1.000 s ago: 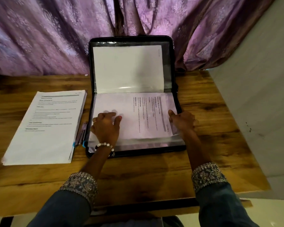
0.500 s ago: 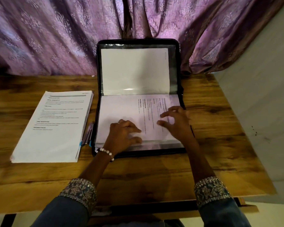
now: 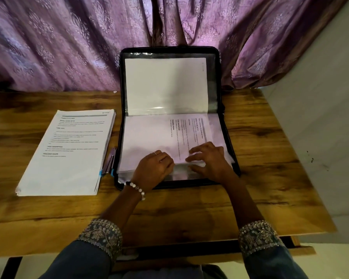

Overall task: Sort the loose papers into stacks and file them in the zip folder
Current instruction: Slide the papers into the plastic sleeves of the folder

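Sleeves of dark blue cloth with embroidered cuffs (image 3: 101, 236) lie nearest to us at the lower edge, one on each forearm, above the near side of the wooden table (image 3: 189, 210). Further in we see the left hand (image 3: 152, 170), with a bead bracelet (image 3: 137, 189) at the wrist and a ring on one finger, resting on the near edge of the lower half of the zip folder (image 3: 169, 117); its fingers are curled down onto the papers, though we cannot tell whether they pinch a sheet. Just beside it, the right hand (image 3: 209, 161) has its fingers spread and lightly bent, the fingertips pressing on the printed sheet (image 3: 181, 135) and the thumb at the near edge of the clear sleeve beneath. This sheet lies sideways in the lower half of the folder, its lines of text running away from us. To the left, apart from the folder, we note a stack of papers (image 3: 69, 154) lying flat on the table, printed side up, with a pen (image 3: 109, 162) between stack and folder. Beyond the hands the upper half of the folder stands upright, holding a blank white sheet (image 3: 165, 85) behind clear plastic. Farthest off hangs a purple patterned curtain (image 3: 69, 43), with a pale wall (image 3: 320, 117) to the right
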